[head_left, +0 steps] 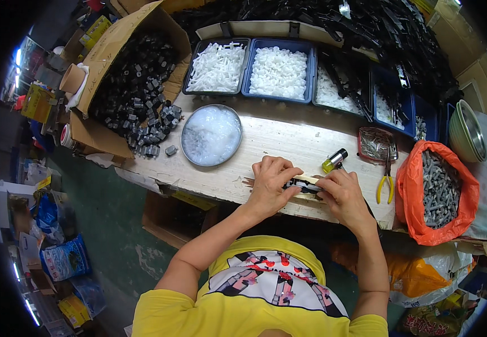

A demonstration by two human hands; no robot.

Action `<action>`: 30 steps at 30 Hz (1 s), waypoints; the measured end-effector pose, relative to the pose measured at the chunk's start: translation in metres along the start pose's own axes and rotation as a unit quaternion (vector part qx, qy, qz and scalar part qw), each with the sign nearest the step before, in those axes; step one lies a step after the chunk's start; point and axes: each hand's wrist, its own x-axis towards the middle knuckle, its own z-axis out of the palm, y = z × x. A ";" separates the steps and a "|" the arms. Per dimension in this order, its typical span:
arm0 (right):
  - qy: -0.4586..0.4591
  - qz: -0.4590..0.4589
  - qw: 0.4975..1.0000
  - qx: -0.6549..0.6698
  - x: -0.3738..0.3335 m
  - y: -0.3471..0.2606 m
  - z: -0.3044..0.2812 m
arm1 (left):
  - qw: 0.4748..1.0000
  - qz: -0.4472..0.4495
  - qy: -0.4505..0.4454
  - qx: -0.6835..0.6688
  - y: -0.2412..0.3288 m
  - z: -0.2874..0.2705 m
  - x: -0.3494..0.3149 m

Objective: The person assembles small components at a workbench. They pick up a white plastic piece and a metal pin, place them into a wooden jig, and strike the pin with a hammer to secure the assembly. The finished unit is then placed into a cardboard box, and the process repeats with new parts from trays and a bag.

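Note:
At the near edge of the bench, my left hand (271, 188) and my right hand (344, 197) close their fingers on the two ends of a small, long black part (304, 186). A pale strip (305, 178) lies along its far side, and something grey shows in its middle; the exact kind cannot be made out. Just beyond my right hand rests a tool (334, 160) with a black end and a clear yellow-green end. To the left of my hands stands a round metal dish (239, 147) holding a whitish, translucent substance.
A cardboard box (104, 56) of black and grey pieces stands left. Bins of white plastic parts (280, 70) line the back, before heaped black parts (389, 28). At right are yellow-handled pliers (385, 188), a tray of metal pins (375, 145) and an orange bag (409, 196) of grey screw-like pieces.

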 end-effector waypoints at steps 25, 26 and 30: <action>0.085 -0.115 0.982 -0.120 -0.017 0.013 0.012 | 0.996 0.076 0.022 0.043 -0.002 0.004 -0.006; 0.081 -0.111 0.984 -0.110 -0.019 0.012 0.013 | 0.996 0.076 0.023 0.044 -0.002 0.004 -0.006; 0.082 -0.096 0.988 -0.086 -0.024 0.011 0.018 | 0.996 0.080 0.025 0.044 -0.002 0.003 -0.004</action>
